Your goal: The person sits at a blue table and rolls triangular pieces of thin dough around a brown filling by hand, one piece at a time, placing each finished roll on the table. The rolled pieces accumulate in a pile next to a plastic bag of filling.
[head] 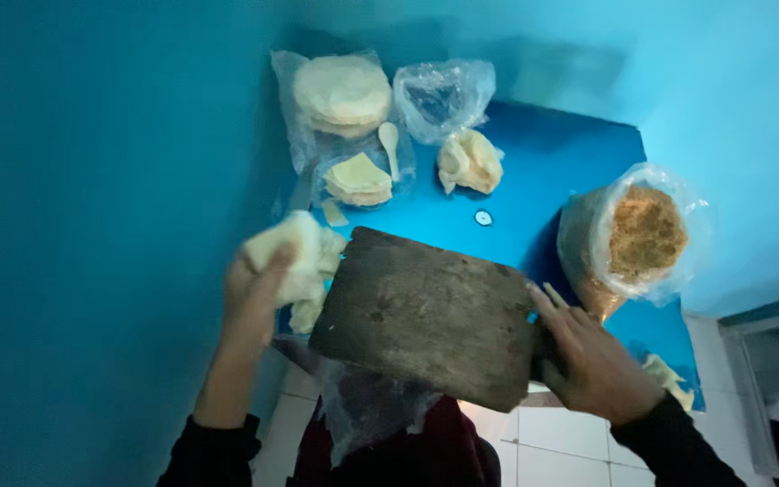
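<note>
The right hand [592, 361] has its grip pressed on the right edge of a dark, worn wooden cutting board [430, 316], fingers spread flat across the top near its corner and the thumb hidden beneath. The board is tilted, its left end nearer the person and lower in view, and it sits over the near edge of the blue surface [552, 171]; whether it rests on that edge or is lifted clear cannot be told.

The left hand [259, 284] is raised just left of the board, its grip closed around a pale, crumpled lump of dough sheets [304, 257]; the lump bulges out past the fingers and touches or nearly touches the board's far left corner.

On the far part of the surface lies a stack of round pale wrappers [343, 92] in a clear plastic bag. Just near of it is a smaller stack of folded wrappers [358, 179] on plastic, with a white spoon [390, 144] beside it on the right. Right of those stand an emptier crumpled clear bag [444, 95] and a loose heap of folded wrappers [469, 160]. A small round cap [483, 217] lies between that heap and the board. At the right, a clear bag of brown shredded filling [644, 234] stands open, just beyond the right hand. Blue walls close in the corner.
</note>
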### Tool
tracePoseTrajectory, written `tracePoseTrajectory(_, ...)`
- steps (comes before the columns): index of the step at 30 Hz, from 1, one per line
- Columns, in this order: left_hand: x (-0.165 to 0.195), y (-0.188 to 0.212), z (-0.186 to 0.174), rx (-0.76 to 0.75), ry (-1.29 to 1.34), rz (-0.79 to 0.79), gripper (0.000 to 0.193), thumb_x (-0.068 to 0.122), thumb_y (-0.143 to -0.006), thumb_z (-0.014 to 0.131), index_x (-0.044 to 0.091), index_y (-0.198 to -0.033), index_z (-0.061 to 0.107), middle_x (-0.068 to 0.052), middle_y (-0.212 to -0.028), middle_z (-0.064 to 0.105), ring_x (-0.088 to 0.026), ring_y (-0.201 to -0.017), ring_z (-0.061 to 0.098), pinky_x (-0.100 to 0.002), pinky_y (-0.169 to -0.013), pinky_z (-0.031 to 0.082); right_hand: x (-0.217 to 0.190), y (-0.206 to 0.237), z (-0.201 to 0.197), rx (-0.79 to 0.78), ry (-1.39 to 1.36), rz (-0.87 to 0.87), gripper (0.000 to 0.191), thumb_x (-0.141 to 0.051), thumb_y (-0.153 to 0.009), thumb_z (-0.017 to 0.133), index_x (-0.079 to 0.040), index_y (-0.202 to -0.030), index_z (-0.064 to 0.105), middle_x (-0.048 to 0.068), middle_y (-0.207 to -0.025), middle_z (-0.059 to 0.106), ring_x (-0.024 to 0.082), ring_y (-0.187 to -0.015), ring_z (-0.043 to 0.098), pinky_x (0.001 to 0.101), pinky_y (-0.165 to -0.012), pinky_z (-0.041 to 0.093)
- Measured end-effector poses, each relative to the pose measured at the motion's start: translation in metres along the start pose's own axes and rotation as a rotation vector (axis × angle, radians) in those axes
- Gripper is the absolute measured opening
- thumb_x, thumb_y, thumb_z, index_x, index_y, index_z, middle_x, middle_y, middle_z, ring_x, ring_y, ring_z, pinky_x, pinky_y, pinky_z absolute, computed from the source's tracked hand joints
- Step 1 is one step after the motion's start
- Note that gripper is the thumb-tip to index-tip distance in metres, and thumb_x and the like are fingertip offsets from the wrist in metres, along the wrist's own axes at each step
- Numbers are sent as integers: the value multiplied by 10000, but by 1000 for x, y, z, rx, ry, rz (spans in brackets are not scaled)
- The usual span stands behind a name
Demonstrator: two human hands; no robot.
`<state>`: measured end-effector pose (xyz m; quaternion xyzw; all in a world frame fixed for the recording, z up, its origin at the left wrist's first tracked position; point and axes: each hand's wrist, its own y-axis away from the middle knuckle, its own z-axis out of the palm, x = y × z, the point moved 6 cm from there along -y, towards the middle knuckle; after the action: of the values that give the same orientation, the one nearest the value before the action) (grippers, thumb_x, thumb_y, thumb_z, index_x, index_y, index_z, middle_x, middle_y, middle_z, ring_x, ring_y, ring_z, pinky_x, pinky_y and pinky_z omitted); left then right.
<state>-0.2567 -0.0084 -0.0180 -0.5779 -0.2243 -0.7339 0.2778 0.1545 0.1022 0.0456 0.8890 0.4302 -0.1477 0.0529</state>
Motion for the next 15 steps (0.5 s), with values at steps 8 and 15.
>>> tracePoseTrajectory(8,31,26,-77,129,176,-66,565,334,-920,731,-10,-1343,580,-132,-1252,685,-231,-1100,708,-374,-854,606,-107,48,-58,353,349,-214,1078,-214,-612,794,-79,-1559,298,269,-1263,637,445,-1116,633,508,-888,545)
tracePoseTrajectory(15,42,31,-62,129,105,-57,549,284,-900,748,-18,-1324,572,-141,-1258,681,-236,-1099,698,-379,-862,597,-47,13,-195,551,695,44,943,-76,-692,845,60,-1502,383,203,-976,727,364,-821,718,469,-727,592)
